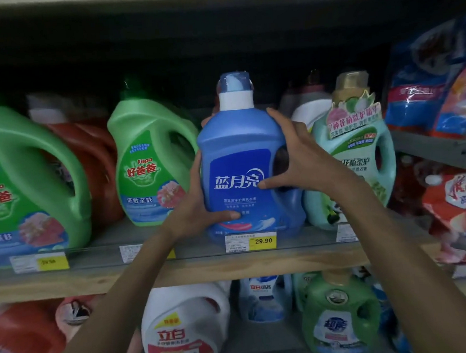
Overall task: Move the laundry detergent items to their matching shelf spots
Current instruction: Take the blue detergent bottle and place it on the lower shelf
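Note:
A blue detergent bottle (237,137) with a white neck and a pale blue cap stands upright on the middle shelf (178,271), above a yellow 29.90 price tag (262,241). My left hand (198,203) grips its lower left side, thumb across the front label. My right hand (296,155) wraps its right side at the handle, thumb on the label. A green Kispa bottle (148,160) stands to its left and a teal floral bottle (362,156) to its right.
A large green jug (25,185) and red bottles (96,169) fill the shelf's left. Bagged powder (437,84) sits on a grey shelf at the right. Below stand a white bottle (187,325), a small blue one (265,298) and a green one (340,312).

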Demonstrator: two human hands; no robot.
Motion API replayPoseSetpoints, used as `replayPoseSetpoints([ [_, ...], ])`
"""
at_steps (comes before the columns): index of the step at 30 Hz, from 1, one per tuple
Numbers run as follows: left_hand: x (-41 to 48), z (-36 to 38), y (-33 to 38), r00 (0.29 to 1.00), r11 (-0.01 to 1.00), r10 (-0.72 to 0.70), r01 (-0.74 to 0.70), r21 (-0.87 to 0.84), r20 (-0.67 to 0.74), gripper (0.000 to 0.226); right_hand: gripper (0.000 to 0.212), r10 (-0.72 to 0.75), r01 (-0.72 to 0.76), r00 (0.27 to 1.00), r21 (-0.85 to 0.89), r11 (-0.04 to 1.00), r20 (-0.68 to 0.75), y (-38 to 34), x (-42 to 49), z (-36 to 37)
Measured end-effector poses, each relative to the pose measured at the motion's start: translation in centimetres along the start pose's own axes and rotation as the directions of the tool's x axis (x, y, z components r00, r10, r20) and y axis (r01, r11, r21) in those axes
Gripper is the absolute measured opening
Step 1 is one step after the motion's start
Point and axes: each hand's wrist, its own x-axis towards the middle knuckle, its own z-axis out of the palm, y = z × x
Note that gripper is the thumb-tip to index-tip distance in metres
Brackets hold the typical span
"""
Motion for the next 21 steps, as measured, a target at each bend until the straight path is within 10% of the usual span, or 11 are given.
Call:
replayPoseSetpoints([
  [21,-2.4,0.3,1.7,0.985,0.997,0.061,-0.051,0.066,-0.162,0.136,0.130,-0.170,0.203,0.940,0.086,0.975,-0.296,-0.3,-2.8,1.3],
])
